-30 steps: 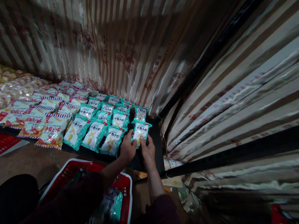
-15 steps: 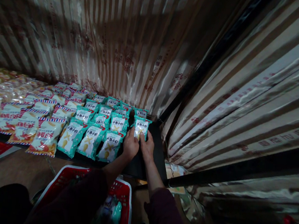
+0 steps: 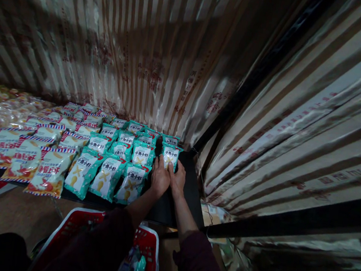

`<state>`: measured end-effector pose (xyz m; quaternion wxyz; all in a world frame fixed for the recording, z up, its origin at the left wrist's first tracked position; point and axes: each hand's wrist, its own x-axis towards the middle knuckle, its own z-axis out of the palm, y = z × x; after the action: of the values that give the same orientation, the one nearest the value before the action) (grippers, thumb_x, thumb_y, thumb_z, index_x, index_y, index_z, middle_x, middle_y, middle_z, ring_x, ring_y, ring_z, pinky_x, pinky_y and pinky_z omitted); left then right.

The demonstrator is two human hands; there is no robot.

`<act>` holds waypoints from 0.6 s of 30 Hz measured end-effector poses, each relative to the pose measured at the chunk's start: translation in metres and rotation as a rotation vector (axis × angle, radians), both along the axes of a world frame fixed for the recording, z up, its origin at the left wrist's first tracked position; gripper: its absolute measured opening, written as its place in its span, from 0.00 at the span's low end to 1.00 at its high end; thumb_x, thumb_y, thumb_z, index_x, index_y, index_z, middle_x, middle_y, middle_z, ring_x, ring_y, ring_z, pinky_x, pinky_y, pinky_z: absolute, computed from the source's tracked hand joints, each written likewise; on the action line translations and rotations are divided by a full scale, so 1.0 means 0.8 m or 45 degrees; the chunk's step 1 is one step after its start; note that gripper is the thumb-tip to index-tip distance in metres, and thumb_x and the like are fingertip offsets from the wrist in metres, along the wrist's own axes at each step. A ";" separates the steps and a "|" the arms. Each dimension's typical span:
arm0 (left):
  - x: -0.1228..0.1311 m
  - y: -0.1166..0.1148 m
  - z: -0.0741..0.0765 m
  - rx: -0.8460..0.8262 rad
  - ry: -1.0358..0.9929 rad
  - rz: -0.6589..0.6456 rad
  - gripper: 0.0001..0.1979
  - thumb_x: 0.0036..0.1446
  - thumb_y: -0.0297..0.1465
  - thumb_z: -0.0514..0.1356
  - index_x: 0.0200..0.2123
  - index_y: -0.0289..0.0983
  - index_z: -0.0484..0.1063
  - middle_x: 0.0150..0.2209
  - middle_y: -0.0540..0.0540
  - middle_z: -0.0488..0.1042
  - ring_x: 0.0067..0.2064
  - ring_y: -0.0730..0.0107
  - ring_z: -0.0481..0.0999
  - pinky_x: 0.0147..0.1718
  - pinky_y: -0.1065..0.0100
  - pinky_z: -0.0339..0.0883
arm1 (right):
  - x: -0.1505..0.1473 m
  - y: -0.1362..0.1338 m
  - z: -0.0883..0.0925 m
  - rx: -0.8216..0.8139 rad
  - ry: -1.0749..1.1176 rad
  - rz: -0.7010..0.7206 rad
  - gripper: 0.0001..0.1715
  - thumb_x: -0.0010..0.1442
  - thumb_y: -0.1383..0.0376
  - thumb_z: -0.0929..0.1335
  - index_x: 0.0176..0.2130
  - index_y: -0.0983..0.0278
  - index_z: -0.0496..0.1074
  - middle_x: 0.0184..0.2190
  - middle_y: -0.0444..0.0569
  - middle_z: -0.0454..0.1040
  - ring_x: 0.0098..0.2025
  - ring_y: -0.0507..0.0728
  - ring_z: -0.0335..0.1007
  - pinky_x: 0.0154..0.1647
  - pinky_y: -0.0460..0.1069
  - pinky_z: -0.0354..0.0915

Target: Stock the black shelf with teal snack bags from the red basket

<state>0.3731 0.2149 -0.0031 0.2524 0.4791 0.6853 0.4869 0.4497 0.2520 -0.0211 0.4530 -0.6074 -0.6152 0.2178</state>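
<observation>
Between my two hands is a teal-and-white snack bag (image 3: 171,152) at the right end of the dark shelf (image 3: 193,189). My left hand (image 3: 160,177) presses its left side, and my right hand (image 3: 177,179) grips its lower right with the thumb on the front. Another teal bag (image 3: 171,140) stands just behind it. To the left, rows of matching teal snack bags (image 3: 107,176) lean back with their printed fronts toward me. My fingertips behind the held bag are partly hidden.
Left of the teal bags lie red-and-white snack bags (image 3: 51,170), then clear-wrapped packets (image 3: 7,111). A red basket with a white rim (image 3: 156,241) stands below the shelf with packets inside. Striped sheeting (image 3: 162,64) hangs behind, and a black post (image 3: 223,114) rises at the right.
The view has shifted slightly, so the front bags and the basket sit a little lower. Both hands stay on the same teal snack bag, which has hardly moved on the shelf.
</observation>
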 end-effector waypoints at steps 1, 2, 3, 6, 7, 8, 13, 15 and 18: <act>0.001 -0.001 -0.002 0.020 0.002 0.002 0.27 0.59 0.31 0.49 0.61 0.31 0.54 0.62 0.31 0.57 0.64 0.52 0.54 0.61 0.51 0.50 | 0.000 -0.001 0.001 0.003 0.003 -0.006 0.36 0.52 0.46 0.63 0.51 0.68 0.69 0.49 0.59 0.72 0.52 0.63 0.65 0.56 0.57 0.56; 0.001 -0.003 -0.004 0.037 0.008 0.001 0.27 0.58 0.30 0.49 0.62 0.31 0.53 0.62 0.32 0.56 0.65 0.53 0.53 0.61 0.52 0.50 | 0.001 -0.002 0.002 -0.003 0.010 -0.013 0.36 0.52 0.46 0.63 0.51 0.68 0.69 0.50 0.59 0.72 0.52 0.63 0.64 0.56 0.57 0.56; 0.001 -0.005 -0.006 0.050 0.020 -0.005 0.28 0.58 0.29 0.49 0.62 0.31 0.52 0.63 0.32 0.56 0.65 0.53 0.52 0.61 0.52 0.49 | 0.001 -0.002 0.003 -0.013 0.020 -0.023 0.37 0.52 0.46 0.64 0.52 0.68 0.69 0.50 0.59 0.71 0.53 0.63 0.64 0.56 0.57 0.56; 0.001 -0.011 -0.008 0.075 0.100 -0.048 0.30 0.56 0.24 0.48 0.63 0.29 0.50 0.64 0.32 0.52 0.67 0.56 0.47 0.63 0.53 0.46 | 0.003 0.001 0.008 -0.070 0.082 -0.052 0.39 0.51 0.45 0.64 0.53 0.68 0.68 0.52 0.60 0.70 0.55 0.64 0.63 0.57 0.57 0.56; 0.001 -0.014 -0.008 0.081 0.133 -0.066 0.30 0.56 0.23 0.47 0.63 0.29 0.50 0.65 0.32 0.51 0.67 0.56 0.46 0.63 0.54 0.45 | 0.003 0.004 0.010 -0.095 0.112 -0.059 0.40 0.51 0.44 0.64 0.54 0.67 0.67 0.53 0.60 0.70 0.56 0.64 0.63 0.58 0.57 0.55; 0.001 -0.016 -0.008 0.088 0.161 -0.080 0.30 0.56 0.22 0.46 0.63 0.29 0.50 0.65 0.32 0.50 0.67 0.57 0.45 0.64 0.54 0.45 | 0.004 0.007 0.011 -0.121 0.144 -0.064 0.41 0.50 0.44 0.65 0.54 0.67 0.67 0.53 0.59 0.69 0.56 0.64 0.63 0.58 0.57 0.55; 0.003 -0.021 -0.007 0.121 0.222 -0.088 0.29 0.58 0.23 0.45 0.63 0.32 0.51 0.66 0.35 0.49 0.68 0.56 0.42 0.63 0.50 0.44 | 0.008 0.032 0.019 -0.221 0.326 -0.044 0.39 0.50 0.44 0.66 0.54 0.63 0.67 0.50 0.54 0.73 0.53 0.62 0.67 0.55 0.55 0.59; 0.004 -0.020 -0.008 0.124 0.248 -0.095 0.28 0.58 0.24 0.45 0.63 0.33 0.51 0.66 0.36 0.48 0.68 0.55 0.43 0.63 0.50 0.45 | 0.008 0.041 0.021 -0.245 0.391 -0.007 0.35 0.50 0.45 0.65 0.52 0.61 0.69 0.47 0.51 0.75 0.49 0.60 0.70 0.52 0.53 0.61; 0.003 -0.016 -0.011 0.119 0.291 -0.098 0.28 0.58 0.23 0.44 0.63 0.33 0.51 0.66 0.35 0.49 0.68 0.55 0.43 0.63 0.50 0.45 | 0.005 0.049 0.023 -0.304 0.452 0.074 0.32 0.50 0.44 0.65 0.48 0.60 0.71 0.40 0.47 0.78 0.42 0.58 0.73 0.45 0.51 0.65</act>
<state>0.3756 0.2020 -0.0120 0.1684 0.5686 0.6673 0.4506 0.4534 0.2909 -0.0030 0.4727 -0.5909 -0.5128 0.4055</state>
